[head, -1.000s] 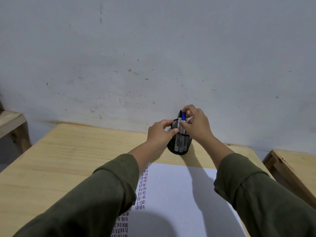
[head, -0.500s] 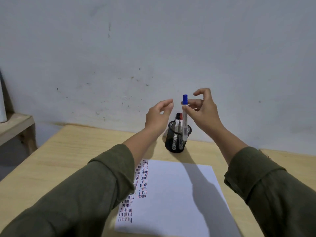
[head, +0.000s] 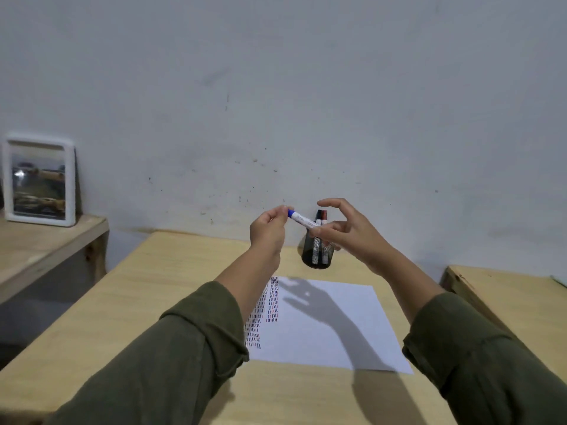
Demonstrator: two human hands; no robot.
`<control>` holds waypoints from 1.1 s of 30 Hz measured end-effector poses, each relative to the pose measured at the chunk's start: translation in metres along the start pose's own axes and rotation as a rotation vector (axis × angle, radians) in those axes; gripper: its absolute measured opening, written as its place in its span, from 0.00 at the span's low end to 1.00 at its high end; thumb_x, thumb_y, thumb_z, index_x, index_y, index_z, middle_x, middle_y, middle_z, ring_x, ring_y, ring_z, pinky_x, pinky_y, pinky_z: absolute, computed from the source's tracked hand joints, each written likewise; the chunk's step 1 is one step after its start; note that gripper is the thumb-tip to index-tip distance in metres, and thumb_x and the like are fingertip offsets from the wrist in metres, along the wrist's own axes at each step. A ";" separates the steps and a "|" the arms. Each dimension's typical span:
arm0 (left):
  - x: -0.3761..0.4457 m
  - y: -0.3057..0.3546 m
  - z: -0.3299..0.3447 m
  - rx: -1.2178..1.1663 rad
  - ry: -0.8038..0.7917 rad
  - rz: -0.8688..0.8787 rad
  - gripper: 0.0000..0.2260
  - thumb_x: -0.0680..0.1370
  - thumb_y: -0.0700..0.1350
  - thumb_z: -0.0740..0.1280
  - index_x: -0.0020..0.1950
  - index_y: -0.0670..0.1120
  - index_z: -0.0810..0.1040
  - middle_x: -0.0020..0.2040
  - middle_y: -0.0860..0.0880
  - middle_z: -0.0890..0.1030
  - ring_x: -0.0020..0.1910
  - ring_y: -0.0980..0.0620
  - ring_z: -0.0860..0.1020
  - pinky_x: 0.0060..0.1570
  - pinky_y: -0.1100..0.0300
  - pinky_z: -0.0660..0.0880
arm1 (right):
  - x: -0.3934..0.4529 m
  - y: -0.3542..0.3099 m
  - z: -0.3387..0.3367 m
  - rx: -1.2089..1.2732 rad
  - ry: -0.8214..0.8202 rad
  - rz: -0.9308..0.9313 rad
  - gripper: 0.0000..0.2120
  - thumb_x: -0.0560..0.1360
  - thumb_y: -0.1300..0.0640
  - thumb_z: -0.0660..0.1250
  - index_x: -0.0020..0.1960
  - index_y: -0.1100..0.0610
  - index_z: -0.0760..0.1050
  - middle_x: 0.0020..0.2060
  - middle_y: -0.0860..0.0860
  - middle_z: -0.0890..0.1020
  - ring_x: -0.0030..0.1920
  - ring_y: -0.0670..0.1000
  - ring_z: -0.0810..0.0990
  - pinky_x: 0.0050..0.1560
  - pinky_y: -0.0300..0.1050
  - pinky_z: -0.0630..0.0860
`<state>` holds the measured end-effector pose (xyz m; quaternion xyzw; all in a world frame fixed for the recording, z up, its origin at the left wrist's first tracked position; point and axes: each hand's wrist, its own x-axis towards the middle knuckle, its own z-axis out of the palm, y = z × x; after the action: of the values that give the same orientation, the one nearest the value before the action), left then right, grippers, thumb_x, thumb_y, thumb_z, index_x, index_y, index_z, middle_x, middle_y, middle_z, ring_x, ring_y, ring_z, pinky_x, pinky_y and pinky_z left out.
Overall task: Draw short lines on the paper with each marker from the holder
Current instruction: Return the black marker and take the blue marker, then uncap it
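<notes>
Marker [head: 302, 221] with a white barrel and a blue cap sits tilted in mid-air just right of the frame's centre, cap end up and to the left. Left hand [head: 267, 232] pinches the blue cap between its fingertips; right hand [head: 349, 233] grips the barrel's lower end with thumb and middle finger while the index finger arches above, clear of it. Behind them stands a black mesh holder [head: 317, 256] on the wooden table [head: 147, 302], with a black-capped and a red-capped marker upright inside. White paper [head: 331, 326] lies below the holder, bearing columns of short black, red and blue dashes along its left edge.
</notes>
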<state>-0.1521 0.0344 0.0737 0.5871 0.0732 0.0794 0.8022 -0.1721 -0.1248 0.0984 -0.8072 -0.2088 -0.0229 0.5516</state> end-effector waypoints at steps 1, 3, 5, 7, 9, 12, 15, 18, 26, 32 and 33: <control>-0.004 -0.001 -0.002 -0.041 0.028 -0.029 0.09 0.77 0.48 0.63 0.39 0.52 0.79 0.52 0.52 0.82 0.55 0.56 0.75 0.64 0.55 0.66 | -0.007 -0.001 0.002 0.065 -0.009 0.003 0.22 0.71 0.55 0.73 0.62 0.45 0.70 0.41 0.54 0.86 0.35 0.46 0.78 0.39 0.38 0.71; -0.009 -0.002 -0.006 -0.124 0.065 -0.088 0.09 0.77 0.49 0.64 0.38 0.52 0.77 0.44 0.55 0.83 0.51 0.58 0.76 0.66 0.55 0.64 | -0.017 -0.002 0.008 0.217 -0.015 0.007 0.23 0.71 0.56 0.72 0.63 0.46 0.70 0.48 0.58 0.85 0.37 0.48 0.79 0.41 0.41 0.72; -0.015 -0.002 -0.007 -0.166 0.076 -0.122 0.08 0.76 0.50 0.64 0.41 0.49 0.80 0.38 0.57 0.81 0.46 0.60 0.77 0.65 0.56 0.65 | -0.024 -0.003 0.017 0.384 0.004 -0.001 0.24 0.70 0.56 0.72 0.64 0.49 0.71 0.48 0.56 0.84 0.39 0.49 0.80 0.41 0.40 0.73; -0.022 -0.001 -0.006 -0.159 0.066 -0.118 0.08 0.76 0.51 0.65 0.42 0.49 0.80 0.38 0.57 0.80 0.44 0.60 0.77 0.65 0.55 0.65 | -0.025 -0.003 0.025 0.510 0.064 -0.003 0.21 0.69 0.55 0.72 0.62 0.51 0.73 0.45 0.55 0.84 0.39 0.49 0.80 0.41 0.42 0.73; -0.027 0.000 -0.005 -0.117 0.043 -0.086 0.08 0.75 0.52 0.66 0.45 0.49 0.79 0.42 0.55 0.81 0.48 0.59 0.77 0.65 0.54 0.65 | -0.025 -0.003 0.032 0.539 0.115 0.010 0.15 0.71 0.53 0.69 0.58 0.51 0.76 0.42 0.53 0.84 0.38 0.48 0.80 0.41 0.42 0.71; -0.034 0.002 -0.006 -0.060 -0.032 -0.034 0.11 0.75 0.54 0.66 0.51 0.49 0.76 0.46 0.53 0.81 0.52 0.57 0.77 0.61 0.56 0.67 | -0.021 0.000 0.042 0.562 0.144 0.029 0.09 0.74 0.52 0.67 0.53 0.52 0.79 0.41 0.52 0.85 0.38 0.47 0.81 0.40 0.40 0.71; -0.038 0.002 -0.009 -0.090 -0.125 0.008 0.05 0.77 0.52 0.63 0.48 0.52 0.76 0.46 0.57 0.81 0.51 0.61 0.77 0.55 0.59 0.67 | -0.018 0.001 0.047 0.680 0.185 0.023 0.07 0.77 0.53 0.64 0.50 0.54 0.79 0.38 0.51 0.85 0.36 0.47 0.81 0.37 0.37 0.74; -0.037 0.003 -0.012 -0.190 -0.234 0.018 0.09 0.80 0.50 0.57 0.52 0.54 0.76 0.50 0.62 0.80 0.56 0.62 0.75 0.51 0.60 0.66 | -0.016 0.002 0.050 0.746 0.174 0.004 0.07 0.78 0.56 0.62 0.49 0.56 0.79 0.37 0.52 0.85 0.36 0.47 0.81 0.36 0.37 0.76; -0.029 -0.003 -0.020 -0.129 -0.085 0.016 0.09 0.79 0.45 0.60 0.44 0.52 0.78 0.42 0.60 0.81 0.45 0.62 0.77 0.43 0.62 0.65 | -0.011 0.012 0.058 0.676 0.139 -0.042 0.08 0.78 0.59 0.61 0.50 0.59 0.78 0.36 0.52 0.85 0.37 0.49 0.82 0.44 0.39 0.79; -0.020 -0.009 -0.028 -0.081 0.077 -0.079 0.14 0.78 0.46 0.60 0.35 0.50 0.79 0.35 0.57 0.79 0.34 0.61 0.75 0.37 0.64 0.66 | -0.013 0.029 0.067 0.518 0.149 -0.054 0.07 0.77 0.60 0.63 0.49 0.59 0.80 0.37 0.52 0.85 0.39 0.49 0.82 0.45 0.39 0.78; -0.016 -0.008 -0.036 -0.082 0.139 -0.084 0.15 0.79 0.47 0.60 0.33 0.50 0.78 0.34 0.56 0.78 0.32 0.61 0.75 0.34 0.66 0.66 | -0.015 0.034 0.065 0.484 0.146 -0.059 0.07 0.77 0.60 0.64 0.49 0.59 0.80 0.37 0.52 0.85 0.40 0.50 0.82 0.45 0.39 0.77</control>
<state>-0.1747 0.0618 0.0556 0.5433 0.1498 0.0893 0.8212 -0.1865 -0.0812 0.0391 -0.6414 -0.1913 -0.0467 0.7415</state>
